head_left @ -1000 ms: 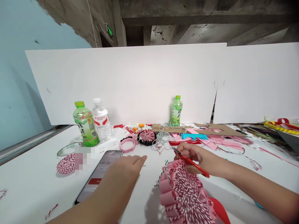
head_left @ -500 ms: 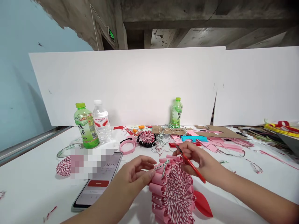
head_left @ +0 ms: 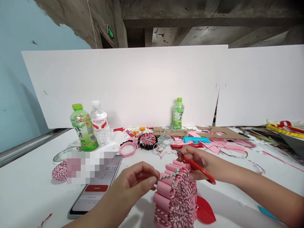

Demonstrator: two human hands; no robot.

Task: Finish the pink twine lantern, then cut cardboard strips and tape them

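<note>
A thick round craft [head_left: 181, 202] of pink paper loops and coiled red-and-white twine is tilted up on the table in front of me. Green-and-white twine [head_left: 174, 179] crosses its upper paper loops. At the left edge, my left hand [head_left: 140, 180] has thumb and fingertips pinched at the end of that twine. Red-handled scissors [head_left: 197, 167] lie across my right hand [head_left: 201, 160], their blades pointing up and left. The fingers of this hand also touch the craft's upper right rim. Behind the craft's lower right side rests a red leaf-shaped piece [head_left: 205, 210].
A phone [head_left: 95, 190] and a red-and-white twine coil [head_left: 59, 171] lie at left. Behind stand a green bottle [head_left: 84, 129], a clear bottle [head_left: 101, 126] and another green bottle [head_left: 178, 114]. Paper scraps [head_left: 219, 147], tangled twine [head_left: 163, 139] and a black-rimmed coil [head_left: 147, 141] cover the back.
The craft has turned slightly, showing more of its pink looped side. My right hand has tilted the scissors so the red handles show more. The whole view has shifted a little.
</note>
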